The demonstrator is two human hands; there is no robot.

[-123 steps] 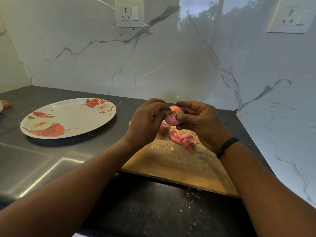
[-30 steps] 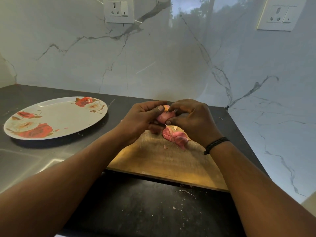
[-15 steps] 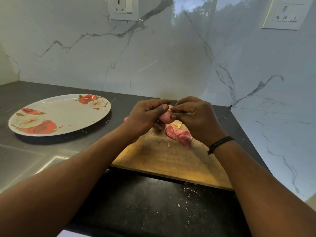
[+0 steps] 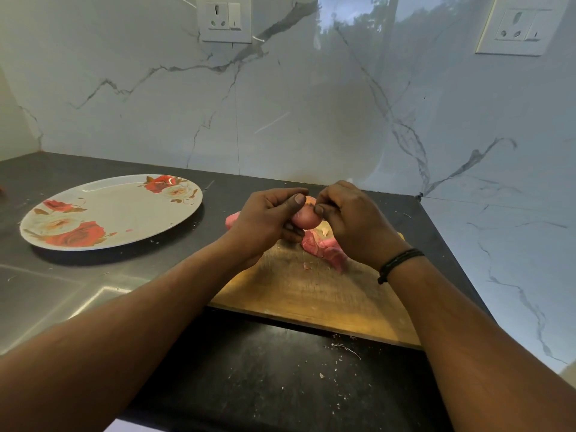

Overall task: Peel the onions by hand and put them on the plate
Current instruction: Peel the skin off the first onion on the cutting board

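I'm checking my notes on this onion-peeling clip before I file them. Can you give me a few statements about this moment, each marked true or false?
1. Both hands are on the onion. True: the left hand grips it and the right hand pinches at its top.
2. A peeled onion already lies on the plate. False: the plate shows only its printed roses.
3. Pink onion skins lie on the cutting board. True.
4. The black bracelet is on the left wrist. False: it is on the right wrist.
5. The plate stands on the cutting board. False: it stands on the counter, to the left of the board.
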